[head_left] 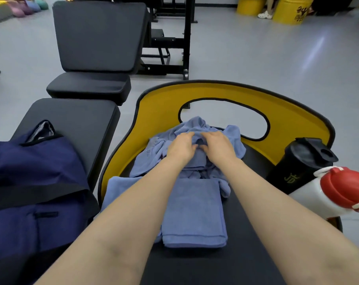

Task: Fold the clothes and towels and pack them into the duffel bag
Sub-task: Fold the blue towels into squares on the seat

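A crumpled light-blue towel (232,138) lies in a heap on the black pad of a yellow-rimmed bench (160,108). My left hand (180,146) and my right hand (217,144) sit side by side on top of the heap, fingers curled into its folds. Nearer to me, a folded blue towel (195,212) lies flat on the same pad, with another blue cloth (117,188) partly under its left side. A navy duffel bag (36,182) with a black strap rests on the black bench at the left, its top slightly open.
A black shaker bottle (301,163) and a white bottle with a red cap (343,190) lie on the pad's right edge. Black padded benches (96,38) and a dark metal rack (174,38) stand beyond. Yellow drums (289,9) and someone's shoe (264,15) are far right.
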Motion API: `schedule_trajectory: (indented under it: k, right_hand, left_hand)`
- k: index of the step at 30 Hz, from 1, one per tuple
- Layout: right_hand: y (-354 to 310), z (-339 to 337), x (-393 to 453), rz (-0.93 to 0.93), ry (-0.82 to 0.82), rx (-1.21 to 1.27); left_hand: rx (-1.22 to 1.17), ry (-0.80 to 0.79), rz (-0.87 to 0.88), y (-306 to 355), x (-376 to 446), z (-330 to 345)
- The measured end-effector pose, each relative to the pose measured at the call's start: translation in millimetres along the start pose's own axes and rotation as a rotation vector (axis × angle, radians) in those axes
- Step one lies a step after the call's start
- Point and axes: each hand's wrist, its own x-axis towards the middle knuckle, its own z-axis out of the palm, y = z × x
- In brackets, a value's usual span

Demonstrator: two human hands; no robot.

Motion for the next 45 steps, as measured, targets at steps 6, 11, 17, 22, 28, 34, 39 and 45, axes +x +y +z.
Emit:
schedule_trajectory:
  k: [6, 11, 17, 22, 28, 34, 39, 45]
  right_hand:
    - [15, 17, 17, 0.149, -0.175, 0.094]
    - [9, 14, 1, 0.137, 0.001, 0.356]
    - [-15, -28, -8, 0.169, 0.030, 0.662]
    - [-41, -84, -18, 0.122, 0.155, 0.715]
    - [-66, -158, -28, 0.082, 0.332, 0.719]
    - [-88, -233, -39, 0.035, 0.469, 0.677]
    - [-102, -277, -58, 0.029, 0.530, 0.657]
    - [-132, -339, -92, -0.054, 0.560, 0.622]
  left_hand:
    - [0.019, 0.019, -0.011, -4, 18, 10]
    - [-0.297, 0.119, 0.012, -1, 8, -3]
    - [-0.461, 0.230, 0.100, 15, -15, -55]
    - [-0.473, 0.286, 0.188, 30, -35, -111]
    - [-0.450, 0.377, 0.225, 61, -60, -172]
    - [-0.484, 0.478, 0.248, 97, -91, -225]
    - [-0.506, 0.482, 0.280, 132, -119, -265]
    - [-0.455, 0.440, 0.350, 164, -161, -302]
